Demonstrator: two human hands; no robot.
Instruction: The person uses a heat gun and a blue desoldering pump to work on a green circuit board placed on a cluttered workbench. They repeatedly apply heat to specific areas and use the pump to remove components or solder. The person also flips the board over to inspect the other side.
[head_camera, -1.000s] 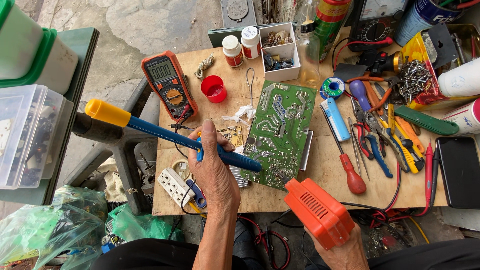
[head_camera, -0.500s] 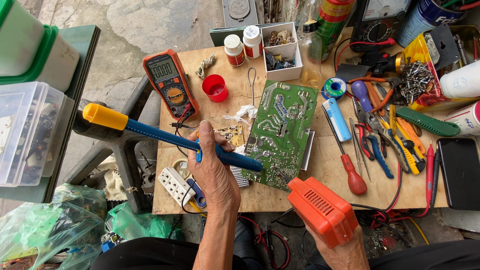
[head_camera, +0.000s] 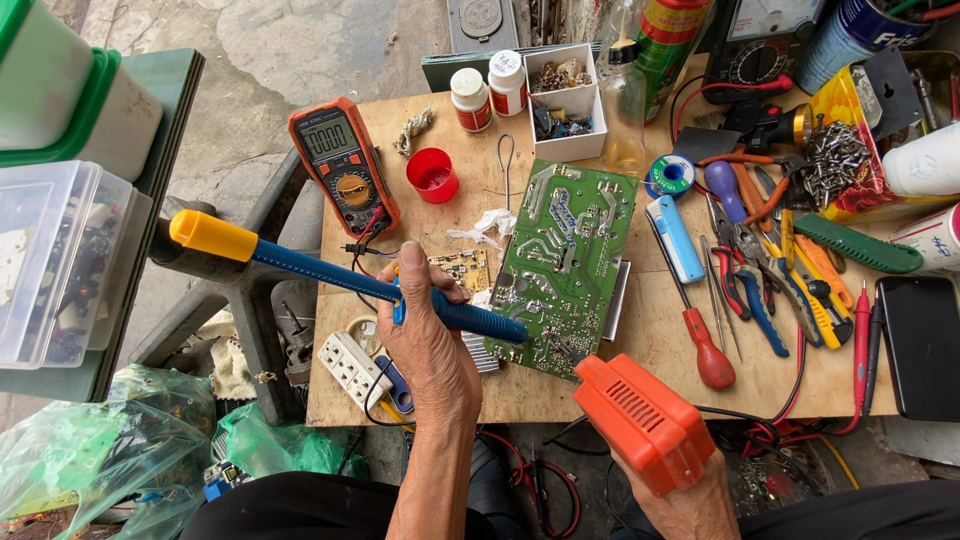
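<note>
Left hand (head_camera: 428, 340) grips blue pump (head_camera: 350, 280); right hand (head_camera: 680, 495) holds orange iron (head_camera: 640, 420).

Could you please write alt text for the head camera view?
A person's left hand holds a blue desoldering pump and the right hand an orange soldering gun, both tips at a green circuit board on a cluttered wooden table, multimeter nearby.

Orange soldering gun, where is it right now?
In the head view, the orange soldering gun is in the right hand, at the near edge of the green circuit board.
</note>
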